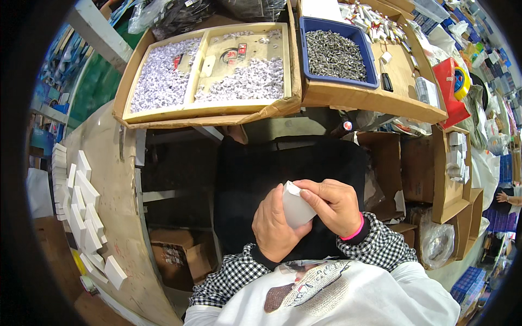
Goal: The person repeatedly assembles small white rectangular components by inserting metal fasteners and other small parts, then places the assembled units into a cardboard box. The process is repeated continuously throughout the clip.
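A small white box [296, 209] is held above my lap, tilted, between both hands. My left hand [272, 225] is wrapped round its left side and lower end, with the thumb along its near edge. My right hand [334, 206] pinches the box's upper end, where a folded edge or flap shows, its thumb pressing on the corner. The box's contents, if any, are hidden. Checkered sleeves cover my forearms, and a pink band circles my right wrist.
Ahead, a two-part wooden tray [190, 103] holds many small white pieces. Beside it a blue bin [375, 68] is full of small metal parts. White boxes [81, 201] lie piled on the left-hand table [130, 233]. Cardboard boxes [418, 168] stand at right.
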`<state>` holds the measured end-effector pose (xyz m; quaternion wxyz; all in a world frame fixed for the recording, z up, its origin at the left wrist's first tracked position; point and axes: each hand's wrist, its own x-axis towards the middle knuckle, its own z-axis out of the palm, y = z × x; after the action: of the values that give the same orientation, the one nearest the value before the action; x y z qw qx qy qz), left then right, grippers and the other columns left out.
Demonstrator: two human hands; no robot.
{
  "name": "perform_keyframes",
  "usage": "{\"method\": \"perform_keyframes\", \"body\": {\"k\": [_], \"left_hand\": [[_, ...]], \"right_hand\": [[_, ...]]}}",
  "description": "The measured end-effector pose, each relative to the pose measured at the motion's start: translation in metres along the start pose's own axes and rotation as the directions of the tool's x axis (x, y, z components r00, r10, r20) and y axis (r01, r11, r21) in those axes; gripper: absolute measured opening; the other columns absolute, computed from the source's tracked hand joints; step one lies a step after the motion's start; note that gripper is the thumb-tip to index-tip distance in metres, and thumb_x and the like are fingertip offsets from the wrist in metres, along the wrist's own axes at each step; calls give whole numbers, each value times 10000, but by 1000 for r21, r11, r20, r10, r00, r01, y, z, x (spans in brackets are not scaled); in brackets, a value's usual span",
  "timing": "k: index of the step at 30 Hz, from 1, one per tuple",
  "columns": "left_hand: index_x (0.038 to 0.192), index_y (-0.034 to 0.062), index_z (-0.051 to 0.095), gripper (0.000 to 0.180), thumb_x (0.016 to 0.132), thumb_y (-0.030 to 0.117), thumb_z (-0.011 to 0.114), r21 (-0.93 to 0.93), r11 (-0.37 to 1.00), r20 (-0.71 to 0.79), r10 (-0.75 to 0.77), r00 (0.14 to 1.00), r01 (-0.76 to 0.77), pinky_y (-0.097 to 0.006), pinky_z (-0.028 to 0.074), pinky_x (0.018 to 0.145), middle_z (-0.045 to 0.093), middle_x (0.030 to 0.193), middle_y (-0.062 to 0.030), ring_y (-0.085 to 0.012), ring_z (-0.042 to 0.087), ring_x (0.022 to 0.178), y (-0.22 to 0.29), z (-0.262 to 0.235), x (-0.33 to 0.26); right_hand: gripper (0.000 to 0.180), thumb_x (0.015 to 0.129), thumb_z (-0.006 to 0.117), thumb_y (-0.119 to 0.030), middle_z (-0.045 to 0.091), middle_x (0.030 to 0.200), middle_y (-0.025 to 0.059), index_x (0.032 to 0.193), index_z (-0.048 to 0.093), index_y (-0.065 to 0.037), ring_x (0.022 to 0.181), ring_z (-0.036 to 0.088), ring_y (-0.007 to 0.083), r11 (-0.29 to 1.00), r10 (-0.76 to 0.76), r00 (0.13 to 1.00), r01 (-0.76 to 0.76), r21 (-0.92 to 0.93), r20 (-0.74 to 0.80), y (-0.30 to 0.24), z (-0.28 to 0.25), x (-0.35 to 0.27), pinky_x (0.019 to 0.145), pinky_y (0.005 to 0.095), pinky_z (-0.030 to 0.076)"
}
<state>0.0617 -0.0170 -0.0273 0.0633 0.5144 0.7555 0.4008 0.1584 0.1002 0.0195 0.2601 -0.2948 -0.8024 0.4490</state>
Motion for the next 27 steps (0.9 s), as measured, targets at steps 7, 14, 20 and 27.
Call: {"method": "perform_keyframes", "body": {"k": [7, 14, 20, 27], "left_hand": [[1331, 24, 332, 980, 504, 198, 827, 44, 998, -31, 36, 999, -35, -399, 486, 760, 528, 1142, -167, -326, 570, 912, -1, -1, -1], [1338, -4, 305, 971, 572, 284, 827, 79, 996, 2, 37, 999, -37, -418, 489, 805, 521, 1123, -222, -369, 564, 964, -3, -3, 0], [1360, 22, 292, 874, 685, 250, 798, -189, 955, 84, -216, 973, 228, -383, 505, 769, 510, 1138, -193, -311, 575, 957, 9, -1, -5], [1254, 89, 470, 462, 831, 76, 655, -588, 763, 247, -149, 958, 270, -308, 483, 807, 548, 1107, -135, -234, 574, 963, -27, -4, -16]], "right_hand": [[172, 804, 662, -79, 678, 754, 106, 966, 702, -37, 570, 604, 187, 999, -41, 999, 41, -11, -4, 0, 1, 1, 531, 270, 470], [222, 810, 645, -63, 684, 874, 133, 1022, 668, -1, 718, 649, 226, 989, -145, 988, 146, -21, 61, 0, 0, 3, 637, 283, 504], [337, 819, 645, -132, 644, 1064, 140, 1137, 601, -31, 923, 639, 282, 973, -223, 936, 232, -2, 274, 13, -7, 8, 787, 326, 520], [320, 810, 687, -92, 640, 1077, 142, 1106, 606, -4, 939, 645, 211, 975, 11, 953, -77, 207, 301, 37, -1, -20, 793, 292, 530]]}}
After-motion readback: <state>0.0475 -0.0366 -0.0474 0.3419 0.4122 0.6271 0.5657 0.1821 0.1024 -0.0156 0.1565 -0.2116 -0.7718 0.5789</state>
